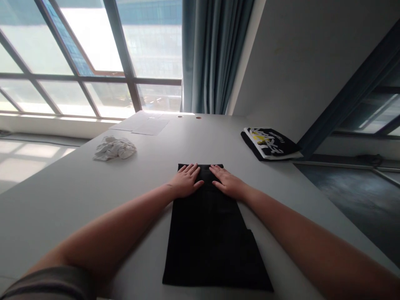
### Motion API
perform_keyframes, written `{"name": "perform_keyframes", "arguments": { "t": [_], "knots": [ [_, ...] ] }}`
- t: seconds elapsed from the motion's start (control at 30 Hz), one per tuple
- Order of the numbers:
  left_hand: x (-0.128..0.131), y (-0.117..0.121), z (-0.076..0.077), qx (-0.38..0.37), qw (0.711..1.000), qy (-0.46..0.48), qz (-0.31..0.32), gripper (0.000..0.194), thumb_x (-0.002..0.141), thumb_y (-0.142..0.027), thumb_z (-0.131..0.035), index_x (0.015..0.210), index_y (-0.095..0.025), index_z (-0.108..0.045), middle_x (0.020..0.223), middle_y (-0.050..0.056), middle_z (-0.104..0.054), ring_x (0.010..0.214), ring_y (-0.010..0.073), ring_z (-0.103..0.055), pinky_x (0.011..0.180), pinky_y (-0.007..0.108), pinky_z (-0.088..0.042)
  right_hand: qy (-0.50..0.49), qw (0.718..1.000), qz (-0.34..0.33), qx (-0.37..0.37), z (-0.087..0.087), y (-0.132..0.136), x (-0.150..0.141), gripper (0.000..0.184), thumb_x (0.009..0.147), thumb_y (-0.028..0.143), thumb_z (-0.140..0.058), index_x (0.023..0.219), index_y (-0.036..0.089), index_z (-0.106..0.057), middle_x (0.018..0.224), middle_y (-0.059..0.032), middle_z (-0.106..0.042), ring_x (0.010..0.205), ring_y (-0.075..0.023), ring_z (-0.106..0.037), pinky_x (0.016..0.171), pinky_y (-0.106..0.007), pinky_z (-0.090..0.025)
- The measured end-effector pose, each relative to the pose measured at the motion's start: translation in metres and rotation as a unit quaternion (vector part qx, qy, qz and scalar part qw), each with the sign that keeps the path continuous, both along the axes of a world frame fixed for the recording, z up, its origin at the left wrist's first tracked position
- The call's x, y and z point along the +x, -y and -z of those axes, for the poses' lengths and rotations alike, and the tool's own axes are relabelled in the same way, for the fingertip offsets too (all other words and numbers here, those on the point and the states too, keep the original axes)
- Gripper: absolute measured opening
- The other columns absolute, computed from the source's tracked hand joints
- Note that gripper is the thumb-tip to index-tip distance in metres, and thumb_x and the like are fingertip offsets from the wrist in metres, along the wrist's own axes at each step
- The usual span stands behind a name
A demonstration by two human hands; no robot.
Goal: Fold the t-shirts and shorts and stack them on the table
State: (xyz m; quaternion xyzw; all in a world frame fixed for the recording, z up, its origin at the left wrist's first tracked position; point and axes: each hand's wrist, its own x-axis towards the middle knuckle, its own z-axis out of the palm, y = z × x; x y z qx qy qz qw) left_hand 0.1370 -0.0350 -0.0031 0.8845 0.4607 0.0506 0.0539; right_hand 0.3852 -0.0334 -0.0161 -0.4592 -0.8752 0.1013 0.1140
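Note:
A black folded cloth (212,246), apparently a garment, lies flat and lengthwise on the white table (140,250). Its wide end is close to me and its narrower end points away. My left hand (186,181) rests palm down on the far left part of the cloth, fingers stretched out. On the far right part lies my right hand (228,182), also flat with its fingers spread. The two thumbs point toward each other with a strip of black cloth between them. Neither hand grips the fabric.
A crumpled white cloth (115,148) lies on the left of the table. At the right edge sits a stack of folded printed garments (270,143), black and white. Sheets of paper (150,126) lie at the far end, before the windows and a blue curtain (212,58).

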Motion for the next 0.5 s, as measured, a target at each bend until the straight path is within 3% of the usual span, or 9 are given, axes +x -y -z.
{"name": "perform_keyframes", "arguments": {
  "t": [0.13,0.27,0.4,0.5],
  "knots": [
    [-0.008,-0.003,-0.001,-0.006,0.998,0.007,-0.062,0.068,0.108,-0.056,-0.033,0.165,-0.019,-0.035,0.174,0.012,-0.024,0.161,0.0347,-0.017,0.130,0.052,-0.016,0.020,0.999,0.018,-0.018,0.002,-0.003,0.002,0.067,0.103,0.040,-0.044,0.164,0.013,-0.037,0.172,-0.0159,-0.025,0.161,-0.0316,-0.021,0.130,-0.056,-0.021],
    [-0.027,0.000,-0.003,-0.046,0.993,0.022,-0.106,0.075,0.107,-0.056,-0.034,0.165,-0.009,-0.030,0.174,0.019,-0.013,0.161,0.0376,-0.010,0.129,0.049,-0.019,0.008,1.000,0.015,0.007,-0.013,0.013,0.009,0.063,0.102,0.035,-0.049,0.160,0.010,-0.045,0.168,-0.0202,-0.033,0.159,-0.0330,-0.027,0.130,-0.055,-0.023],
    [-0.060,0.019,-0.002,-0.094,0.987,0.051,-0.122,0.077,0.105,-0.055,-0.033,0.165,-0.007,-0.025,0.173,0.021,-0.014,0.162,0.0342,-0.013,0.129,0.049,-0.020,-0.072,0.990,-0.062,0.102,-0.036,0.062,0.014,0.048,0.102,0.028,-0.053,0.148,0.017,-0.058,0.166,-0.0152,-0.039,0.159,-0.0311,-0.026,0.129,-0.052,-0.029],
    [-0.077,0.058,-0.012,-0.082,0.984,0.091,-0.130,0.074,0.104,-0.053,-0.038,0.163,-0.010,-0.029,0.173,0.021,-0.022,0.162,0.0353,-0.016,0.127,0.053,-0.023,-0.070,0.976,-0.187,0.090,-0.053,0.115,0.006,0.037,0.102,0.030,-0.054,0.136,0.018,-0.065,0.152,-0.0156,-0.053,0.145,-0.0285,-0.047,0.119,-0.047,-0.042]
  ]
}}
